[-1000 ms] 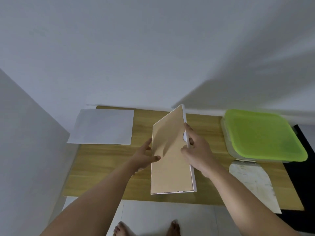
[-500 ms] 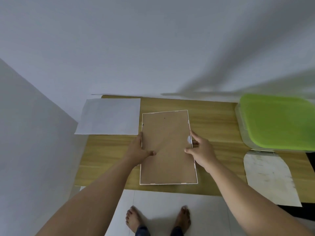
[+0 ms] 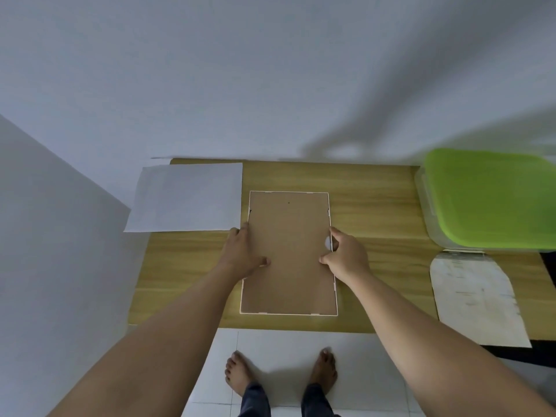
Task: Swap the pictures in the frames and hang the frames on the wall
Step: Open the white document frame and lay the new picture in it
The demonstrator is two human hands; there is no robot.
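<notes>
Frame (image 3: 288, 254) lies face-down on table (image 3: 376, 200). Both hands (L (image 3: 242, 255), R (image 3: 347, 255)) press flat on its backing, fingers spread, gripping nothing. Pry edge tabs evenly, w/o bending board.

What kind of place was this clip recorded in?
Probably a room in a home: a low wooden table pushed into a corner of plain white walls, a tiled floor, and a green-lidded storage box.

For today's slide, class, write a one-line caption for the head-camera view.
Both hands, left and right, press a face-down white picture frame flat on the wooden table.
</notes>
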